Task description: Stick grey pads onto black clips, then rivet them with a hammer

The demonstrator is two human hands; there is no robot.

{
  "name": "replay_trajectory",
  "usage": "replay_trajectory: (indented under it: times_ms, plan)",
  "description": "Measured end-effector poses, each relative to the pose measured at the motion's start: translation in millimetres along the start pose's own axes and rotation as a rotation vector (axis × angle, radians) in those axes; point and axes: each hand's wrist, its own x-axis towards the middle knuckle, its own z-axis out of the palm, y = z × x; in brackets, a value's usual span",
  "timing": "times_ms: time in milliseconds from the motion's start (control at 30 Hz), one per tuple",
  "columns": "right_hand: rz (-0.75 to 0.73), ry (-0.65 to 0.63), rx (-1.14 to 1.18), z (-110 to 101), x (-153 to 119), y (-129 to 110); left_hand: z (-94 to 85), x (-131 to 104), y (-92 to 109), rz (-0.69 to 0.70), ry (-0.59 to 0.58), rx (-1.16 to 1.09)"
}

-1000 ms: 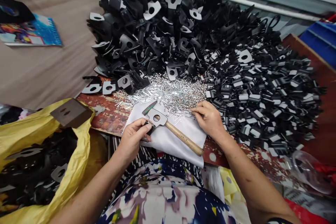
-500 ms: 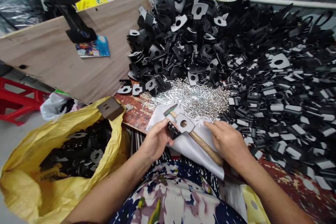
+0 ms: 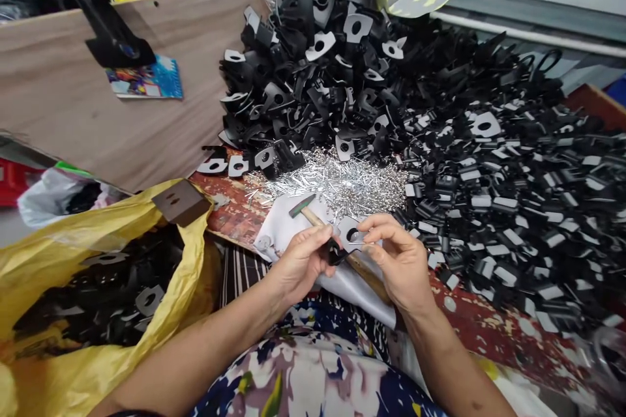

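My left hand [image 3: 304, 260] grips a black part with a grey plate [image 3: 348, 232] that has a round hole. Fingers and thumb of my right hand [image 3: 398, 260] are pinched on a thin metal pin [image 3: 359, 244], its tip at the part. Beneath both hands a hammer [image 3: 313, 214] with a wooden handle lies on a grey cloth [image 3: 274, 225], partly hidden by the part and my hands. Just beyond the cloth is a heap of silvery pins [image 3: 352, 186].
A tall pile of black parts [image 3: 313, 91] stands behind the pins, and small black pieces [image 3: 499, 208] spread right. At left are an open yellow sack [image 3: 195, 260] of parts, a brown block [image 3: 180, 202] and a wooden board [image 3: 122, 124].
My right hand has moved from the edge of the pin heap to the part in my left hand, now with a pin. The whole view has shifted somewhat.
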Motion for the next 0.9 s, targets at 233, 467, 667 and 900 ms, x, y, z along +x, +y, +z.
replay_trajectory:
  times_ms: [233,467,667,900]
  plan:
    - [-0.102,0.033,-0.283,19,-2,-3,7.1,0,-4,-0.064,-0.002,-0.136]
    - [-0.089,0.036,-0.341,19,-1,4,3.3,-1,-6,-0.093,-0.012,-0.177]
    - [-0.292,0.05,-0.686,19,-6,-13,3.6,-1,-6,-0.064,0.014,-0.163]
    - [-0.364,-0.017,-0.852,24,-7,-18,12.9,-1,-12,-0.014,0.083,-0.161]
